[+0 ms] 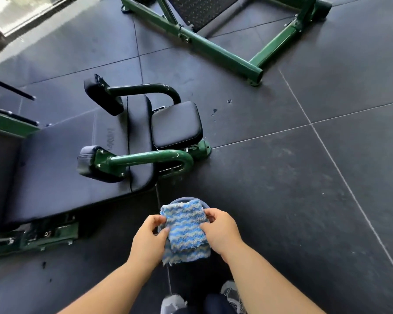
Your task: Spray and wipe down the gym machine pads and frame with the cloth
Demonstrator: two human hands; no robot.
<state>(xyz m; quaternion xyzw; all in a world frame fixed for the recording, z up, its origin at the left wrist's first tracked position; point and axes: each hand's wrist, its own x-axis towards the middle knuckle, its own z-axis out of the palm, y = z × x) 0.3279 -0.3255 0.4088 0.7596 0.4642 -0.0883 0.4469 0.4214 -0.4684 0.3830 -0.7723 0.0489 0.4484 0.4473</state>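
A folded blue and grey striped cloth [184, 232] is held low in the middle of the view. My left hand [149, 240] pinches its left edge and my right hand [221, 231] grips its right edge. Up and to the left stands the gym machine, with a long black back pad [61, 164], a square black head pad [176, 124], two black shoulder pads [102, 97] [86, 160] and curved green frame tubes [150, 158]. No spray bottle is in view.
A second green machine frame [213, 49] with a black footplate lies on the floor at the top. Dark rubber floor tiles [304, 177] spread to the right. Small dark marks [214, 111] dot the floor beyond the head pad. My shoes [173, 302] show at the bottom.
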